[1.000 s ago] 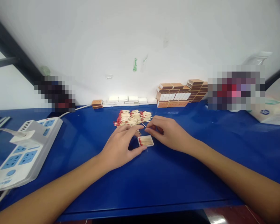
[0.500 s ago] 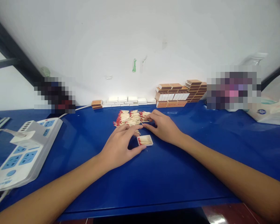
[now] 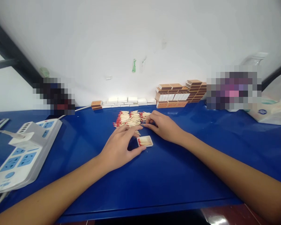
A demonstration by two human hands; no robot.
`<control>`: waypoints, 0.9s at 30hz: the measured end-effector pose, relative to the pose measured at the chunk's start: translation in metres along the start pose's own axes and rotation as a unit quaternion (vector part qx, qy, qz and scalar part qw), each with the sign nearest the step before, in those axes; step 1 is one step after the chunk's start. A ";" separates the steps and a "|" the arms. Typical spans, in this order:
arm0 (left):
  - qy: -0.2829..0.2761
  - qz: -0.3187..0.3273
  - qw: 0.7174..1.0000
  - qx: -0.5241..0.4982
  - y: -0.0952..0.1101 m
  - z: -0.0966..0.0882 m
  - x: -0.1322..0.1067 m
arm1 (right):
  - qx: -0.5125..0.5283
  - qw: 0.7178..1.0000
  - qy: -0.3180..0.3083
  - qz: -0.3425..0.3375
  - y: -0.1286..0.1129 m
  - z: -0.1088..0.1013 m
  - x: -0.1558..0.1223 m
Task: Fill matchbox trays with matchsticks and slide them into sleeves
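A small white matchbox tray lies on the blue table, holding a layer of red-tipped matches. My left hand curves around its left side, thumb against the near edge and a fingertip by the far edge. Its index finger reaches over the front of a pile of loose matches. At the right end of that pile, my right hand has thumb and index finger closed near the match sticks. A match end shows by the fingertips; how many it holds is hidden.
Along the wall stand white tray stacks and brown matchboxes, with two more matchboxes at their left. A white power strip with a plugged-in charger lies left. A tissue pack sits far right.
The right fingertips have shifted very slightly at the pile's right end. My left hand and the tray hold their places; the whole view has drifted a little.
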State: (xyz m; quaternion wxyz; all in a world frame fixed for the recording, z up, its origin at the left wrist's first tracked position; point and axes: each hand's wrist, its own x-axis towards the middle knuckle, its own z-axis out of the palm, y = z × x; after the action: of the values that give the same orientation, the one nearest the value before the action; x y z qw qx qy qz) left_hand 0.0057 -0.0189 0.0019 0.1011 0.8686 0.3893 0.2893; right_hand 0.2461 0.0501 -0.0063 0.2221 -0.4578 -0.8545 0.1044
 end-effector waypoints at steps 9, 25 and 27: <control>0.004 -0.001 1.000 0.008 0.000 0.000 0.000 | 0.002 0.999 -0.053 0.004 -0.001 -0.009 -0.003; 0.038 0.000 0.999 0.007 0.000 -0.001 0.001 | 0.096 0.987 -0.127 -0.034 -0.035 -0.023 -0.021; 0.035 0.000 0.999 0.009 0.000 -0.001 0.001 | 0.099 0.986 -0.127 -0.035 -0.033 -0.022 -0.022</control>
State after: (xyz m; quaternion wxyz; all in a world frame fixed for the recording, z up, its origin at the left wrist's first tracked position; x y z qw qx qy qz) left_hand 0.0058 -0.0180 0.0030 0.0793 0.8587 0.3954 0.3162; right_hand 0.2426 0.0128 0.0199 0.1596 -0.3861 -0.8769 0.2379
